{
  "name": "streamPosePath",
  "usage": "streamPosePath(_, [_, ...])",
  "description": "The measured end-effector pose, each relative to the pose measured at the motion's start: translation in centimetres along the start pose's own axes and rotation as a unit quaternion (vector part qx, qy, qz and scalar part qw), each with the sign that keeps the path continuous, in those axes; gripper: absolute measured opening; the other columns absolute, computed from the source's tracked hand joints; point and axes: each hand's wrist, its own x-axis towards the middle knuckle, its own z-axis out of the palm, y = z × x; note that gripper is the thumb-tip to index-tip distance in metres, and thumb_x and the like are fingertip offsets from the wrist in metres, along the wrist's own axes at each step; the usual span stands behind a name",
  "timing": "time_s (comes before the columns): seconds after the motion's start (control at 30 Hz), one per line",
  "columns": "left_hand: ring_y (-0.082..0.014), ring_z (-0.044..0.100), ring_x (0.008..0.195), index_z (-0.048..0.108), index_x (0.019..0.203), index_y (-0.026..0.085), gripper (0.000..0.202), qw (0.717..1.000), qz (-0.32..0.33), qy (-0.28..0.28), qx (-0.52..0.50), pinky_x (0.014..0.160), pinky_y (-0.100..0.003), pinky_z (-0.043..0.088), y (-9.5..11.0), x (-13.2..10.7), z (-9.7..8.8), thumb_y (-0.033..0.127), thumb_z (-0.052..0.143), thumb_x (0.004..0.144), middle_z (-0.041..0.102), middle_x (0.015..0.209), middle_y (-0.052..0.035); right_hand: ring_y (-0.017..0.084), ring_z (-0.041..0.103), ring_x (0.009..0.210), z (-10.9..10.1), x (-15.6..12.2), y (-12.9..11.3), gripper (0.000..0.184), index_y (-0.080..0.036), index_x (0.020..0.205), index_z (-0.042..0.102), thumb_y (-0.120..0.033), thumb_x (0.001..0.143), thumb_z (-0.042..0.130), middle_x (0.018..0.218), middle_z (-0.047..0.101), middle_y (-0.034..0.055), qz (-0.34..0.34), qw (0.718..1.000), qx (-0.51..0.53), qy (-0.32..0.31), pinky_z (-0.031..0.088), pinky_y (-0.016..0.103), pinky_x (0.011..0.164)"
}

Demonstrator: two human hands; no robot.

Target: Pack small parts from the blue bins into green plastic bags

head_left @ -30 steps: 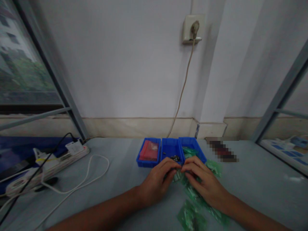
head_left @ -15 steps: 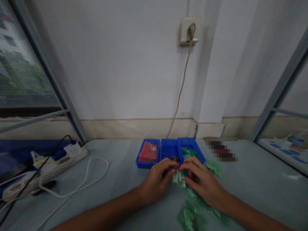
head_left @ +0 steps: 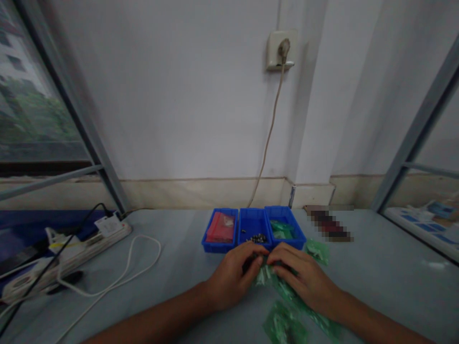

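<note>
My left hand and my right hand meet in front of three blue trays, fingertips pinched together on a small green plastic bag held just above the table. The left tray holds red bags, the middle tray has small dark metal parts, and the right tray holds green bags. More green bags lie on the table under and near my right forearm. Another green bag sits right of the trays.
A white power strip with plugs and a looping white cable lies at the left. A wall socket with a hanging cord is above the trays. Metal frame posts stand at both sides; a pixelated object lies right of the trays.
My hands stayed pinched on the green bag, shifting slightly toward me; the view tilted up a little so the trays show more fully.
</note>
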Motion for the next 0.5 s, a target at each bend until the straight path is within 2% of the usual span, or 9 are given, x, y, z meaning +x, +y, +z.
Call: streamPosePath(0.5, [-0.0192, 0.069, 0.100, 0.066, 0.130, 0.023, 0.022, 1.000, -0.010, 0.007, 0.008, 0.091, -0.029, 0.053, -0.17, -0.28, 0.06, 0.025, 0.053, 0.112, 0.072, 0.113, -0.0056, 0.022, 0.066, 0.093, 0.17, -0.19, 0.03, 0.012, -0.025, 0.107, 0.064, -0.023, 0.112, 0.053, 0.099, 0.066, 0.0029, 0.004, 0.999, -0.008, 0.047, 0.050, 0.032, 0.083])
